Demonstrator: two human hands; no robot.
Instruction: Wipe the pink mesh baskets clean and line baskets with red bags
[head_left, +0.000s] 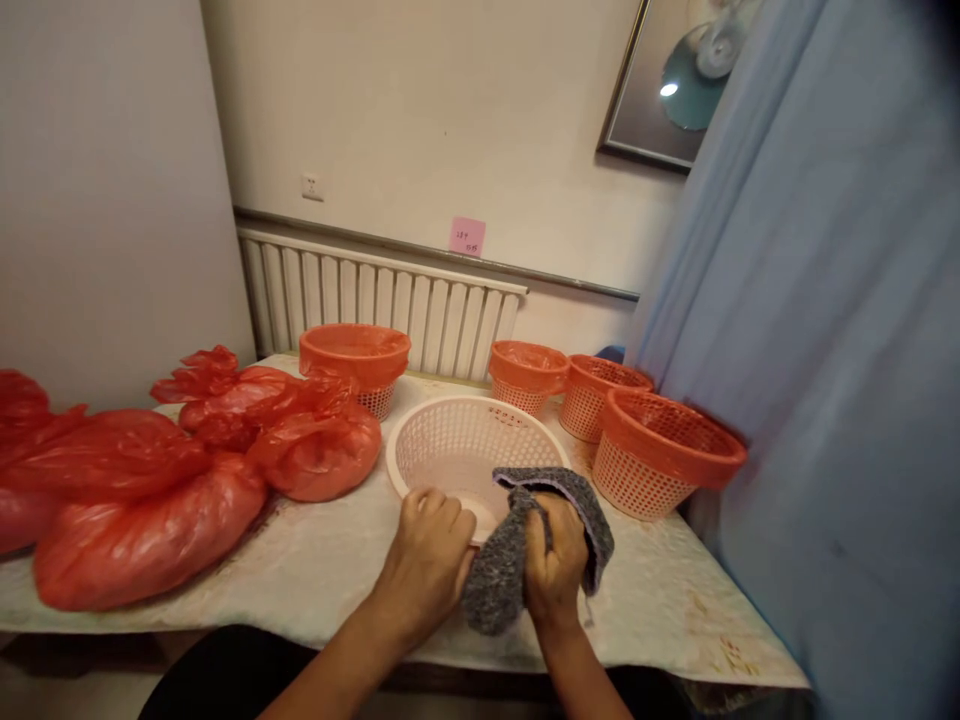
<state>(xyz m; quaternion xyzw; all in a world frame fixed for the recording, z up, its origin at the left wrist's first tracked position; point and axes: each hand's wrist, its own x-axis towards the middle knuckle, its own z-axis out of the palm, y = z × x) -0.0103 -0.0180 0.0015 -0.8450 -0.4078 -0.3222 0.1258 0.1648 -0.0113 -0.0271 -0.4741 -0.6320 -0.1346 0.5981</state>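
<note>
Head view: the pale-covered worktop [330, 560] presents open surface along its front edge, either side of the round white perforated plastic basket [457, 425]. The left hand [431, 540] grasps the basket's near rim; the right hand [556, 555] clenches the speckled grey fabric cloth [496, 575] beside it, bunched, lilac edging visible.

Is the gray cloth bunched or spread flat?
Bunched: the gray cloth is gathered in the right hand, with fabric showing on both sides.

The head view faces forward, down over nearby hands [429, 540].
</note>
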